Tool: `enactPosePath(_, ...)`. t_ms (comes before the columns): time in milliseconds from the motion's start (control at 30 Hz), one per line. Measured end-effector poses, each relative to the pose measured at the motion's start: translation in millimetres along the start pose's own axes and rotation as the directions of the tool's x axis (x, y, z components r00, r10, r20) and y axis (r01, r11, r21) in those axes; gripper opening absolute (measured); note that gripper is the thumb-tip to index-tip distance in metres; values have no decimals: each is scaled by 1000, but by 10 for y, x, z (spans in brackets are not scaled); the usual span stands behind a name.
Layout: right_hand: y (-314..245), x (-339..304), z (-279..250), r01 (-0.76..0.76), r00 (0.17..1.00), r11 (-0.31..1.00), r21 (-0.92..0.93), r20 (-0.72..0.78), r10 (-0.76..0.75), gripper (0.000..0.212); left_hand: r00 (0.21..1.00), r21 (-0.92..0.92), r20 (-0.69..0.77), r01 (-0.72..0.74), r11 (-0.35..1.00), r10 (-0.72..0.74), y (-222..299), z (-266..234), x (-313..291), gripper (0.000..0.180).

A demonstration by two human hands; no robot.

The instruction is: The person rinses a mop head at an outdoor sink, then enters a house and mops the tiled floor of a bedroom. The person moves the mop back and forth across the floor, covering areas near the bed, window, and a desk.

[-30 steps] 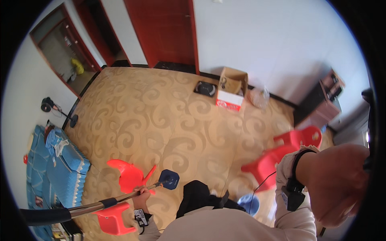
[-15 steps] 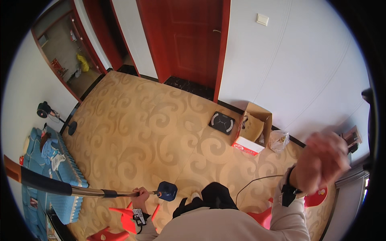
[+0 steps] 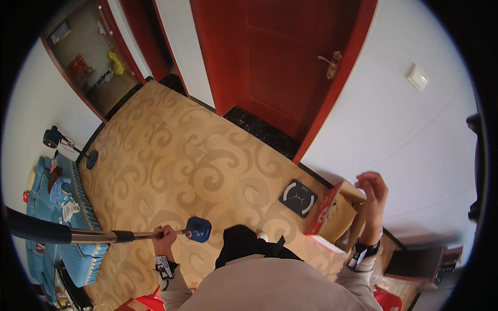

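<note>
Metal pole point(image 3: 96, 237), dark sleeve at one end, dark blue plate point(image 3: 198, 229) at the other: held crosswise at left, above patterned floor point(image 3: 155, 155). Left hand point(image 3: 165, 239): fingers wrapped around the pole near the plate. Right hand point(image 3: 374, 197): fingers loosely bent, unclenched, near the cardboard box point(image 3: 322, 213). Bathroom scale point(image 3: 298, 198): on floor, beside box.

Holding bare left hand point(image 3: 165, 238) curled into a fist, reaching forward with beige-sleeved right arm point(image 3: 358, 277), holding bare right hand point(image 3: 375, 192) loosely bent.
</note>
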State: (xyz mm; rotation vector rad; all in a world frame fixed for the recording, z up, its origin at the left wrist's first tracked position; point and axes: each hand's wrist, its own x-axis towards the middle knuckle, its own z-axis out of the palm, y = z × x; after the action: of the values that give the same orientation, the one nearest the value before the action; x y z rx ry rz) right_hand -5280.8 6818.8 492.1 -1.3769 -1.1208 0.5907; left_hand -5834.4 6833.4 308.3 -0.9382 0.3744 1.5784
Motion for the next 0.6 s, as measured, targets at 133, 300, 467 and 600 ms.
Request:
enactPosePath(133,230,1213,765,17,981,997,69,194,-30,12,997,-78,-21,69,995,-71,-382,600,549,22)
enactPosePath(300,857,2489,1509,10,987,988,156,155,-35,19,985,-59,-65,157,986,-161,-780,1440,1681,25)
enactPosePath(467,1547,3648,1897,-159,983,941,298,-44,180,19,970,77,-194,162,984,-144,-1383,2268,2731,23)
enactPosePath(600,2200,4483,1976,-174,895,888,425,-308,323,22,931,162,-227,326,931,-286,-1901,2906,3432,20)
